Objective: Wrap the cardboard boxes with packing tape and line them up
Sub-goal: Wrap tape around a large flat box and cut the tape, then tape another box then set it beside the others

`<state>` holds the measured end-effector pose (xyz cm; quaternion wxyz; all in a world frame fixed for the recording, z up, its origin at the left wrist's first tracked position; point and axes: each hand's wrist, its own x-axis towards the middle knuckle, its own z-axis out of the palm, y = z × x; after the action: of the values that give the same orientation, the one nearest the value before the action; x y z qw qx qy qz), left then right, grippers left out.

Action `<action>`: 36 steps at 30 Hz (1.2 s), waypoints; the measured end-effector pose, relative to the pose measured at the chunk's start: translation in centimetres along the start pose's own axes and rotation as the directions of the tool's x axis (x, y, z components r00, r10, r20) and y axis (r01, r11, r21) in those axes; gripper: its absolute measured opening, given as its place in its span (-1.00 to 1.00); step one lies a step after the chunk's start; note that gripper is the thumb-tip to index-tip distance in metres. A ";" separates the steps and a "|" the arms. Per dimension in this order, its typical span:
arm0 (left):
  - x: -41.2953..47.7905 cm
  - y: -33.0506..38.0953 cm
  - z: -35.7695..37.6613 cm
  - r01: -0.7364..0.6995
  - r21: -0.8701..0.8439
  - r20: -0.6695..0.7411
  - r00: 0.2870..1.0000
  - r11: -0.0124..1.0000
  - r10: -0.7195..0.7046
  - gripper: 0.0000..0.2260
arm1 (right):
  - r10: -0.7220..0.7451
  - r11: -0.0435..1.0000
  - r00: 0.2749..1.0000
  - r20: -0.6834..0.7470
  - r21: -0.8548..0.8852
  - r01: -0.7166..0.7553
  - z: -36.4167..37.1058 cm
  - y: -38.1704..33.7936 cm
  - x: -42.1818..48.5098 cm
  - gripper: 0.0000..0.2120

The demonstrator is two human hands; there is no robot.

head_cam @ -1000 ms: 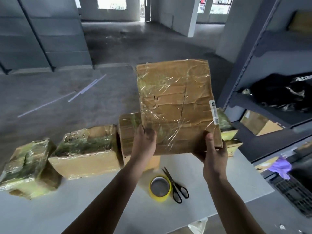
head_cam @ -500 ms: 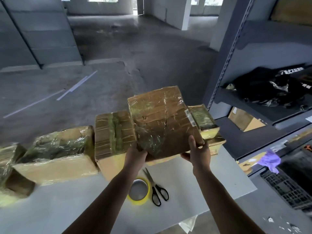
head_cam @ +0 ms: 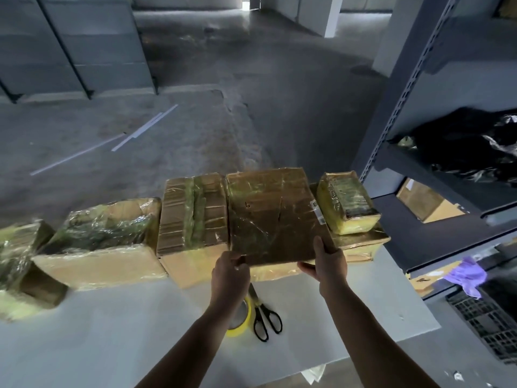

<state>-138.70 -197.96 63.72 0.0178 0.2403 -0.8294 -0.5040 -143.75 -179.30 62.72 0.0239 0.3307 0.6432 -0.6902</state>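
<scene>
A flat tape-wrapped cardboard box [head_cam: 275,214] lies in the row at the table's far edge, between a taller wrapped box [head_cam: 193,219] and a low box [head_cam: 361,243] with a small wrapped box [head_cam: 347,201] on top. My left hand [head_cam: 229,273] grips its near left corner and my right hand [head_cam: 328,260] grips its near right corner. Two more wrapped boxes stand further left, one [head_cam: 103,242] beside the taller box and one [head_cam: 19,264] at the left edge. A yellow tape roll [head_cam: 240,320] lies partly under my left forearm.
Black-handled scissors [head_cam: 264,315] lie beside the tape roll on the white table [head_cam: 112,337]. A grey metal shelf rack [head_cam: 414,107] stands at the right with black bags, a cardboard box [head_cam: 428,204] and a purple cloth [head_cam: 467,275]. Bare concrete floor lies beyond the table.
The flat box came down from upright in front of me to lying flat in the row between two boxes. Both hands followed it forward and still hold its near corners.
</scene>
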 end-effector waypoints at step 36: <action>2.5 -2.3 -6.2 -0.103 -0.086 -0.261 0.962 0.991 0.077 -0.76 | 0.160 0.930 0.912 0.377 -0.367 -0.012 11.7 1.5 -6.2 -0.83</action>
<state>-138.33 -204.94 64.31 0.1598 0.2644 -0.8042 -0.5078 -143.21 -192.59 63.92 0.2452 0.2011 0.7237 -0.6130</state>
